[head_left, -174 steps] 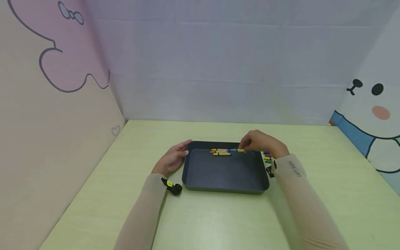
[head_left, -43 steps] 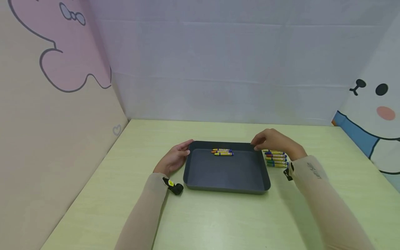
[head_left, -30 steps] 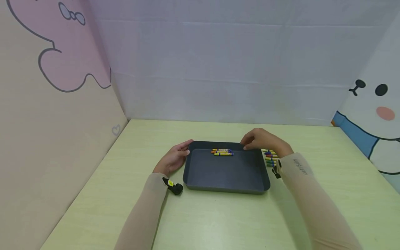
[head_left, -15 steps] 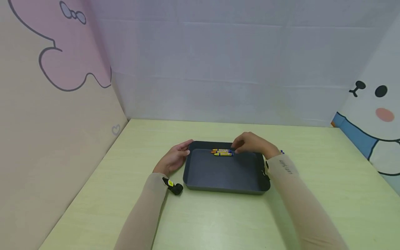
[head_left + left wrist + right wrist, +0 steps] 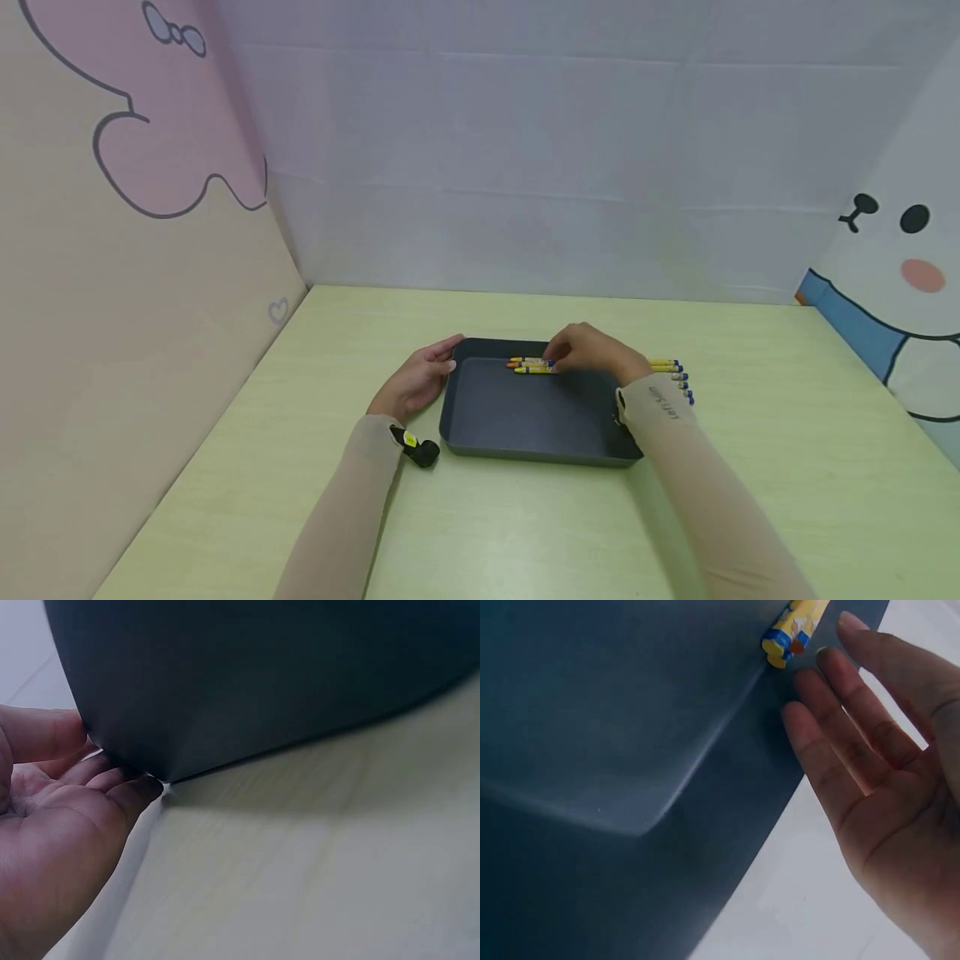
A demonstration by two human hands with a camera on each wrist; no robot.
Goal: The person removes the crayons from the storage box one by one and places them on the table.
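A dark grey rectangular tray [image 5: 517,421] rests on the table. My left hand [image 5: 411,383] holds its left side near the far corner, thumb on the rim and fingers at the outer wall, as the left wrist view shows. Inside the tray, close to its far wall, lie yellow-wrapped crayons [image 5: 532,371] side by side, some with orange tips. My right hand [image 5: 588,348] is over the tray at their right ends. In the right wrist view its fingers are loosely bent beside the crayons [image 5: 796,628], with a gap visible between thumb and crayons.
Several more crayons [image 5: 665,365] lie in a row on the pale table [image 5: 495,525], just right of the tray and partly hidden by my right sleeve. A white sheet [image 5: 480,167] hangs behind the table, with printed panels to the left and right.
My right hand has moved left from the tray's right rim to the crayons inside. Earlier it held a crayon above the tray. My left hand keeps its place on the tray.
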